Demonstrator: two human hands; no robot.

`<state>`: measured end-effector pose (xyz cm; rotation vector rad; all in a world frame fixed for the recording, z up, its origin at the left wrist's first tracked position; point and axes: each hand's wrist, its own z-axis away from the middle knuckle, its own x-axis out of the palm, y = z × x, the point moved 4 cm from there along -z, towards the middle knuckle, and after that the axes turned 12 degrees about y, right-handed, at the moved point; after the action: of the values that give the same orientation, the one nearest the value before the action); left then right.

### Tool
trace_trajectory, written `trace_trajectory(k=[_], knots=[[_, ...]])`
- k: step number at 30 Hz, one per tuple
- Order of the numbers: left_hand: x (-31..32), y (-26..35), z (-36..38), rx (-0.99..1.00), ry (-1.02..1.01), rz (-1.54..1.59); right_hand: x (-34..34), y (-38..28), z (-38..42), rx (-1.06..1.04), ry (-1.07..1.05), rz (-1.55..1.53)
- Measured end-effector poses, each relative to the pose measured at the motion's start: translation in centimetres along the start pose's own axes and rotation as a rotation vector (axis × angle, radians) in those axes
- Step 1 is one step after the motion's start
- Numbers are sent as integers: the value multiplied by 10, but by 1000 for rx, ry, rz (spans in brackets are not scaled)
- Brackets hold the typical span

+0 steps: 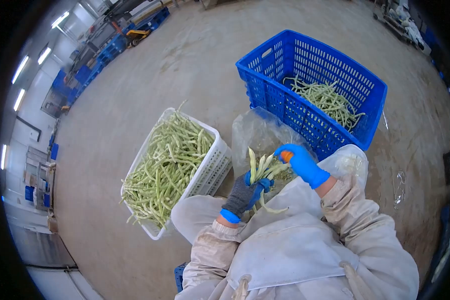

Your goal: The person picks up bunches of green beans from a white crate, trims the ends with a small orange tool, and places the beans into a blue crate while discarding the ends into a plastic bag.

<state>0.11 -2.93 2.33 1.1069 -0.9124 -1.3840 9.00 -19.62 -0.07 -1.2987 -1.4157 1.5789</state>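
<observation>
My left hand (246,194), in a grey and blue glove, is closed around a small bunch of green beans (261,169). Their pale ends stick up past the fingers, and one bean hangs below. Just to the right, my right hand (303,166) wears a blue glove and is closed on a small orange object (286,156); the rest of it is hidden. Beneath both hands lies a clear plastic bag (250,132) with green bits in it. A white crate (220,155) heaped with green beans stands to the left.
Beyond my right hand stands a large blue crate (272,95) with a loose pile of green beans (330,102) inside. My white-clad knees frame the plastic bag. Blue pallets (112,47) and a yellow pallet jack (136,35) are far off at upper left on the concrete floor.
</observation>
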Motion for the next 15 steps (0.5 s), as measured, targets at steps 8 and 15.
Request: trace_trajectory(k=[8,15], knots=[[-13,-5,2,3,-20,-9,-28,-51,0,-605,135,281],[-9,3,4,-37,-75,62,3,-65,6,-562,-293,623]])
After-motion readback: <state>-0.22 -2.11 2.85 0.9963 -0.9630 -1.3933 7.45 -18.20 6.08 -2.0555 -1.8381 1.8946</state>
